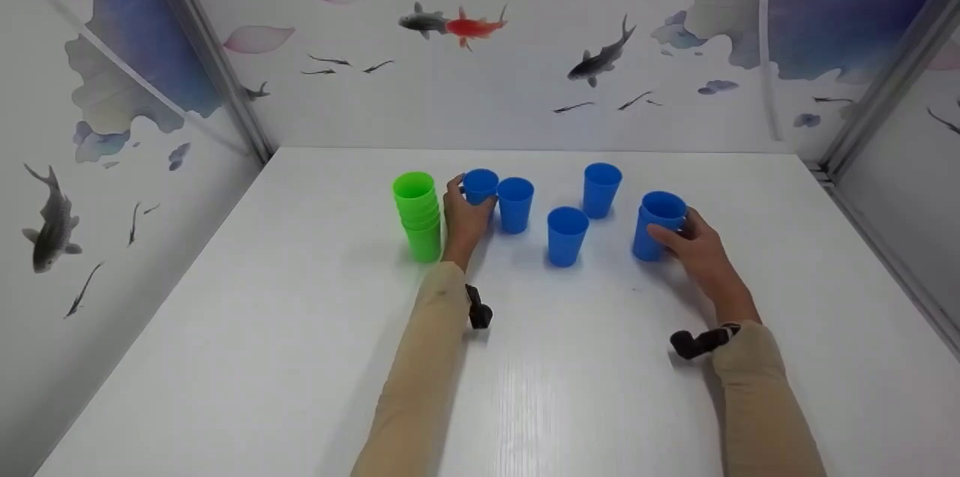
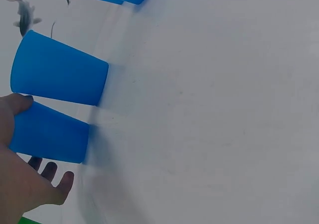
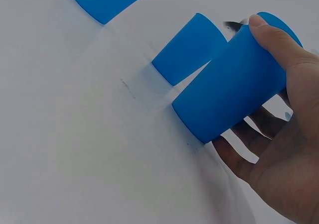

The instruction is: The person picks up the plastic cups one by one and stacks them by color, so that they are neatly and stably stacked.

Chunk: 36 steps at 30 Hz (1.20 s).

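My left hand [image 1: 466, 226] has its thumb and fingers around a blue cup [image 1: 480, 187], the leftmost of the blue ones. In the left wrist view the thumb lies on that cup [image 2: 50, 134], while some fingers stand a little off its side. To its right, close by, is another upright blue cup [image 1: 516, 207]. Just left of this hand rises a stack of green cups [image 1: 422, 237]. My right hand [image 1: 705, 256] grips a nested pair of blue cups [image 3: 224, 84], thumb near the rim and fingers on the far side. The pair is upright, at or near the table surface.
Two single blue cups stand between the hands: a nearer one [image 1: 566, 237] and a farther one [image 1: 601, 192]. All are on a white table [image 1: 570, 387]. Behind it runs a white wall [image 1: 517, 102] with painted fish, and side panels border left and right.
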Motion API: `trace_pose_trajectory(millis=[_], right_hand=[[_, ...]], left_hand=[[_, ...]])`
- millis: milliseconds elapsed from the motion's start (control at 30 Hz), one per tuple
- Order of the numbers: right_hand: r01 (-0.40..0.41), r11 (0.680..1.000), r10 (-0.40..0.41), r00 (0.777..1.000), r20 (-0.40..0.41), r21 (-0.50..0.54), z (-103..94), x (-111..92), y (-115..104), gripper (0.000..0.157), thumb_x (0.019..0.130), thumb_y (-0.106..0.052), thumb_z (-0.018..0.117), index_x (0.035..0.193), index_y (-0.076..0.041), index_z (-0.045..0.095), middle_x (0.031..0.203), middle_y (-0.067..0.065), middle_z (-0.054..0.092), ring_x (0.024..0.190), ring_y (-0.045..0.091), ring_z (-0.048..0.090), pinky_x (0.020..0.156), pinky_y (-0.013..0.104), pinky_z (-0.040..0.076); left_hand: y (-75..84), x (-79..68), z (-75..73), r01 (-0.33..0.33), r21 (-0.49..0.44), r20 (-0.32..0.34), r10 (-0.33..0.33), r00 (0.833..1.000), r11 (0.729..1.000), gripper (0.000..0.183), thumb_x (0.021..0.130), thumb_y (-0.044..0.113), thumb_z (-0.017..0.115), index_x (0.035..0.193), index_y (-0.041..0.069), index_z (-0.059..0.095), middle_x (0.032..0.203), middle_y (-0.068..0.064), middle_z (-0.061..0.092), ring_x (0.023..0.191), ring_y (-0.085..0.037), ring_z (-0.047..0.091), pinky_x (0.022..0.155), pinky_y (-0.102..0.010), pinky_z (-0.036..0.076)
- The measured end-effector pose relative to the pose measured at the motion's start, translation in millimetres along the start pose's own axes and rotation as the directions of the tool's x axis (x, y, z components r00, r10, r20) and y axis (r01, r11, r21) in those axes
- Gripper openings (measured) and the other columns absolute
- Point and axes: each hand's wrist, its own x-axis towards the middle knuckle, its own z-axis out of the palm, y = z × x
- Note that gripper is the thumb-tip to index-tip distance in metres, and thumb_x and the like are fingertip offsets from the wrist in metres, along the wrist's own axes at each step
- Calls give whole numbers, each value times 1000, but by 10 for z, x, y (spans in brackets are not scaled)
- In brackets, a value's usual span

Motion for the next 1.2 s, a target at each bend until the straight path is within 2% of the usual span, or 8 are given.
trace_pose_trajectory(millis=[300,467,733,1000,1200], right_hand=[[6,1000,-6,1000,0,-1,-1,4,6,106,89,-62,63,163,-18,2,169,18,12,156,39,15,123,53,25],[8,1000,-8,1000,2,-2,1,0,7,104,90,-61,63,163,-18,0,169,18,11,156,39,14,123,54,25],[12,1000,-12,1000,2,3,6,-10,-7,106,88,-63,63,163,-18,3,169,17,12,156,38,15,123,53,25],[24,999,-25,1000,9,22,-1,-13,-14,105,88,-62,64,162,-18,5,168,18,15,155,38,17,123,53,26],[7,1000,-7,1000,12,18,-2,15,8,104,90,-61,63,163,-21,1,169,17,13,156,38,15,123,53,25]], left_hand=[[20,10,-24,5,-41,-37,-7,999,999,64,92,17,72,143,5,35,147,-19,46,140,-32,46,119,-43,38],[36,-1,-4,25,-52,-40,-27,999,998,66,92,19,72,143,8,32,148,-18,45,140,-31,46,119,-43,38],[166,4,-8,37,-66,-20,-38,999,997,68,93,21,71,145,12,28,150,-15,44,141,-29,46,118,-42,40],[292,-15,-113,-24,-84,-14,23,1000,996,70,93,22,71,146,9,28,150,-18,42,141,-31,45,119,-46,39],[462,-47,-119,-42,-114,1,43,999,993,70,93,23,71,147,11,27,152,-16,41,142,-31,45,116,-46,42]])
